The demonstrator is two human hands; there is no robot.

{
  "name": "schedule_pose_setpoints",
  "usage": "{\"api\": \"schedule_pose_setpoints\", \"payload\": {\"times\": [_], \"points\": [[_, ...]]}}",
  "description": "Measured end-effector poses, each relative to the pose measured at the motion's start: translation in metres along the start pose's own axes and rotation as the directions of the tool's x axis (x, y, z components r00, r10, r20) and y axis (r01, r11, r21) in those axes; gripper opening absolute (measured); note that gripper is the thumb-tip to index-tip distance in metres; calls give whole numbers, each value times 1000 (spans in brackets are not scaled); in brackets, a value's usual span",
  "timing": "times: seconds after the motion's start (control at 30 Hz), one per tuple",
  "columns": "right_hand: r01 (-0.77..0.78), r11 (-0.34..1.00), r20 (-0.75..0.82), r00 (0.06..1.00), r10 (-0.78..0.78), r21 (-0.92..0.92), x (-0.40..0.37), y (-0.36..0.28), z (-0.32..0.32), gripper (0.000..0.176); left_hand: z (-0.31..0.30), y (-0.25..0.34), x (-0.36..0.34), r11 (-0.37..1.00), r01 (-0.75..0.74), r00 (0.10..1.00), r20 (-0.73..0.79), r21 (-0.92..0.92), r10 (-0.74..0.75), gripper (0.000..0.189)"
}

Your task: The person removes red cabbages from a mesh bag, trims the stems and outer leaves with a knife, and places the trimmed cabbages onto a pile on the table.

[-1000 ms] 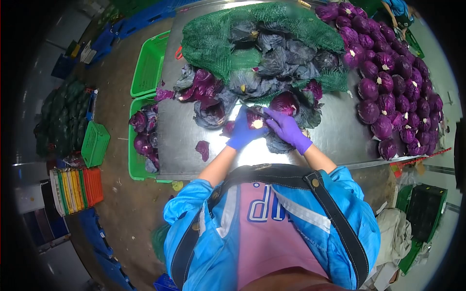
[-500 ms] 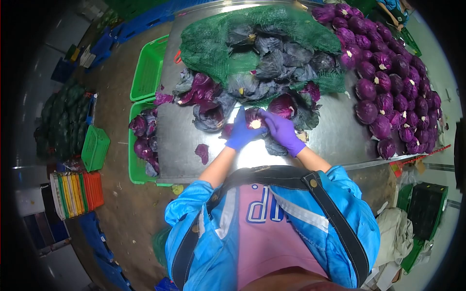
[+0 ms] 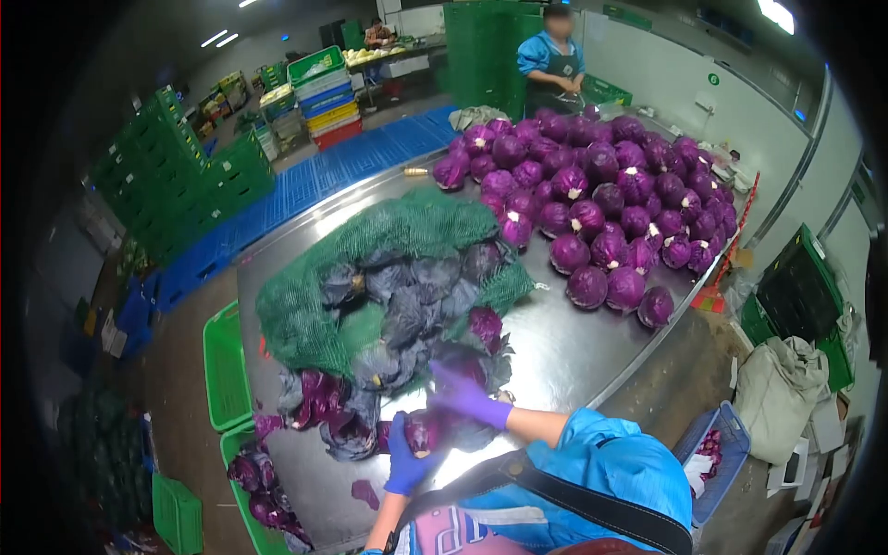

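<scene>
A trimmed red cabbage (image 3: 424, 431) with a pale cut stem rests at the near side of the steel table. My left hand (image 3: 407, 464), in a blue glove, wraps round its left side with the thumb up. My right hand (image 3: 468, 396), in a purple glove and blurred by motion, reaches across above it, fingers stretched out toward a darker cabbage (image 3: 462, 363). Just beyond lies a green mesh sack (image 3: 370, 242), its mouth spread around several dull cabbages with outer leaves (image 3: 407, 313). Loose purple leaves (image 3: 319, 396) lie to the left of my hands.
Many clean red cabbages (image 3: 606, 208) are piled on the table's far right. Green crates (image 3: 228, 365) stand along the left edge, one with leaves and cabbages. A blue basket (image 3: 721, 462) is at my right. A person (image 3: 552, 60) stands behind the pile.
The view has swung up and to the right. My right hand has left the small cabbage and moved over toward another one; my left hand stays on it.
</scene>
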State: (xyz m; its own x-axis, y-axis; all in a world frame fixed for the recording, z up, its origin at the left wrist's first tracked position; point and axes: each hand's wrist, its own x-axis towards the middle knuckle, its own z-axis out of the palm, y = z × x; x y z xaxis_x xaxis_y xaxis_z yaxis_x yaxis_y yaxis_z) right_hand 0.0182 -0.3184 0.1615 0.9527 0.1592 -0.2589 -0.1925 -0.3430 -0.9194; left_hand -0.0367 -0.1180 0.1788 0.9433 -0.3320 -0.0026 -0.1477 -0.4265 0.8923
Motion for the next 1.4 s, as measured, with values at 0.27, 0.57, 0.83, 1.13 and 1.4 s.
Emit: {"api": "schedule_pose_setpoints", "payload": {"times": [0.27,0.57,0.83,1.13,1.4], "points": [[186,982,364,917,-161,-36,19,20,24,47,18,-14,3,993,-16,992,-120,114,30,110],[429,856,346,880,-325,-287,25,23,22,43,16,-37,-12,929,-221,966,-62,298,249,114],[437,842,435,856,-280,-317,9,8,13,57,13,-27,-10,922,-292,948,-55,253,315,112],[378,716,389,907,-161,-586,-1,-8,29,52,15,2,24,925,-312,945,-27,218,325,89],[372,778,282,924,-258,-506,-3,-12,11,41,12,-19,1,926,-299,953,13,229,304,104]]}}
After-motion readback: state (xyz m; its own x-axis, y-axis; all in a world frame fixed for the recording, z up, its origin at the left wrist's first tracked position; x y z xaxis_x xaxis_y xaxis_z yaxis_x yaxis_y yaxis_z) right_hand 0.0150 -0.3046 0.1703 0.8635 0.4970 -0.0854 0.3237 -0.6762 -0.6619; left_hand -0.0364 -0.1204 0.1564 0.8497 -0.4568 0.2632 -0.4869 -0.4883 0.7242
